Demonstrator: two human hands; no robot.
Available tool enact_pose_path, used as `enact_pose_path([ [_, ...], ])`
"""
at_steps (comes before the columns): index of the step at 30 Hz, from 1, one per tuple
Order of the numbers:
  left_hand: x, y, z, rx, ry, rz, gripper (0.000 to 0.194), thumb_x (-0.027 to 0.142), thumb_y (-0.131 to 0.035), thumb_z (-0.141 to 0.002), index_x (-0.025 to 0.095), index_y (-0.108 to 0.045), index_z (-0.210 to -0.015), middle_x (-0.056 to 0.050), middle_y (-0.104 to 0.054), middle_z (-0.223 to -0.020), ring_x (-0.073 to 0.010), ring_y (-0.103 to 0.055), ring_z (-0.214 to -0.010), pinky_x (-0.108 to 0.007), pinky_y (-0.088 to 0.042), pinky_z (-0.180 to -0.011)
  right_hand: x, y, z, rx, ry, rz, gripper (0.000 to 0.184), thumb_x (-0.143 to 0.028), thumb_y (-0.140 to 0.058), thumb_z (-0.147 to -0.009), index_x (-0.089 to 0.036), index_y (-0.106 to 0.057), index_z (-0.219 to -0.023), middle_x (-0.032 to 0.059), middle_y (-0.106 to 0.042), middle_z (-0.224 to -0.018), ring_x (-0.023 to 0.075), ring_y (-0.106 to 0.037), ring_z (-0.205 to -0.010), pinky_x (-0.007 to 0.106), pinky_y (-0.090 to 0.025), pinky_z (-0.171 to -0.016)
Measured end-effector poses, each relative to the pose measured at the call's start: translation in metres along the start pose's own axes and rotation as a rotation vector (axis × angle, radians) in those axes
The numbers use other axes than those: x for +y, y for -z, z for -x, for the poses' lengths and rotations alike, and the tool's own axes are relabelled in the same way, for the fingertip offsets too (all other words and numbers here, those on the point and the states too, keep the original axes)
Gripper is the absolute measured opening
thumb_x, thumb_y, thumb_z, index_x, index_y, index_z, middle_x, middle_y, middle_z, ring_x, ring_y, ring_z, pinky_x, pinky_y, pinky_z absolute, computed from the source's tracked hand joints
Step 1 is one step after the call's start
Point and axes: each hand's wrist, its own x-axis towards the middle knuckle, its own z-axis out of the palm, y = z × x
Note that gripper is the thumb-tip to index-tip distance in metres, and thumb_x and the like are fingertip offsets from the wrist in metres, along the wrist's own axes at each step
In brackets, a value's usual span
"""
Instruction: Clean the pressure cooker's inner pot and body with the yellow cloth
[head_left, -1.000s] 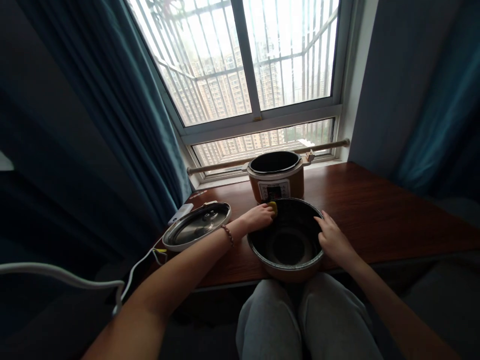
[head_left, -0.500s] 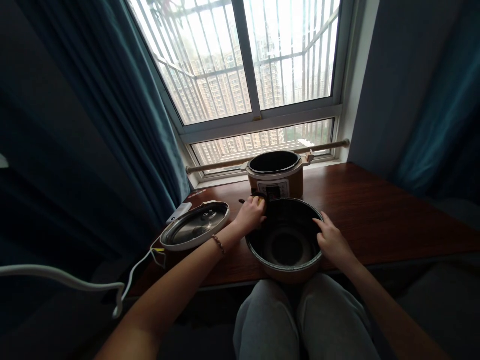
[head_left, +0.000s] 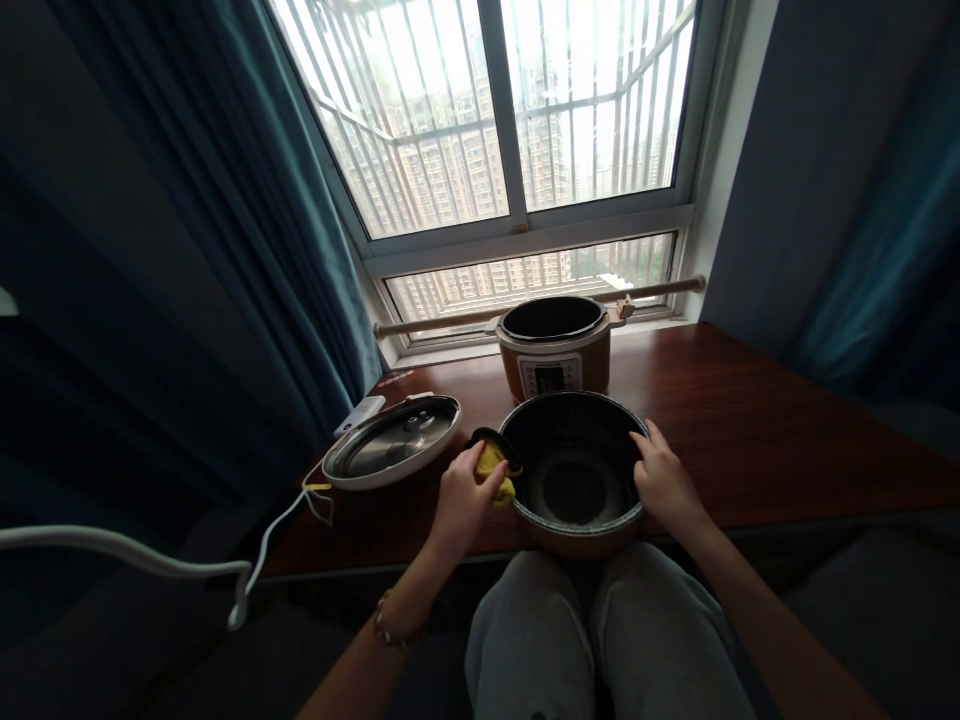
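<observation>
A wide dark inner pot (head_left: 574, 541), brown on the outside, stands at the table's near edge, just in front of my knees. At its left rim, my left hand (head_left: 463, 495) pinches a yellow and black cloth (head_left: 491, 460), which touches the rim. My right hand (head_left: 664, 475) clasps the opposite rim, thumb and fingers around the edge. Behind the pot is the brown cooker body (head_left: 592, 362), lidless, with a control panel on its front. The round lid (head_left: 390, 440) lies to the left, its shiny side up.
White cables (head_left: 120, 555) run along the left side, one looping near the table's left edge. A small white device (head_left: 360, 415) sits behind the lid. The wooden table (head_left: 720, 430) extends right. A barred window and a rail (head_left: 450, 325) are behind, with blue curtains (head_left: 247, 200) at the sides.
My left hand has come back toward me along the pot's left rim with the cloth, showing more of its yellow part. The right hand stays on the rim.
</observation>
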Motion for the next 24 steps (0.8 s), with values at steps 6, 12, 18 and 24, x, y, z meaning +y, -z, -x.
enact_pose_path([
  [6, 0.018, -0.02, 0.052, 0.257, -0.086, -0.037, 0.038, 0.028, -0.053, -0.08, 0.011, -0.056, -0.115, -0.013, -0.058, -0.116, -0.0237, -0.053, -0.107, -0.039, -0.043, -0.093, 0.002, -0.001, -0.001, 0.001, 0.009, 0.005, 0.05, -0.006, -0.031, -0.077, -0.002, -0.05, -0.123, 0.0196, -0.025, -0.143, 0.0287, -0.034, -0.128, 0.037, -0.034, -0.104],
  [12, 0.06, -0.036, 0.086, 0.283, -0.314, -0.137, 0.032, 0.018, -0.054, -0.08, 0.009, -0.057, -0.111, -0.015, -0.057, -0.113, -0.0229, -0.052, -0.1, -0.039, -0.048, -0.086, 0.003, -0.002, 0.0, 0.013, 0.022, 0.011, 0.05, -0.006, -0.031, -0.077, -0.003, -0.05, -0.123, 0.0199, -0.027, -0.142, 0.0283, -0.033, -0.129, 0.037, -0.034, -0.104],
  [18, 0.096, -0.049, 0.099, 0.236, -0.465, -0.214, 0.032, 0.013, -0.057, -0.076, 0.007, -0.059, -0.108, -0.017, -0.057, -0.114, -0.0249, -0.051, -0.095, -0.04, -0.05, -0.08, 0.01, -0.007, -0.003, 0.031, 0.062, 0.003, 0.05, -0.005, -0.032, -0.076, -0.005, -0.053, -0.121, 0.0204, -0.029, -0.141, 0.0275, -0.032, -0.13, 0.038, -0.032, -0.105],
  [24, 0.094, -0.04, 0.098, 0.138, -0.447, -0.041, 0.033, 0.019, -0.054, -0.08, 0.01, -0.056, -0.112, -0.015, -0.058, -0.116, -0.0249, -0.054, -0.099, -0.041, -0.048, -0.085, -0.009, 0.009, 0.008, 0.257, 0.23, 0.065, 0.041, -0.014, -0.036, -0.085, -0.005, -0.052, -0.121, 0.0202, -0.035, -0.138, 0.0325, -0.016, -0.134, 0.051, -0.03, -0.104],
])
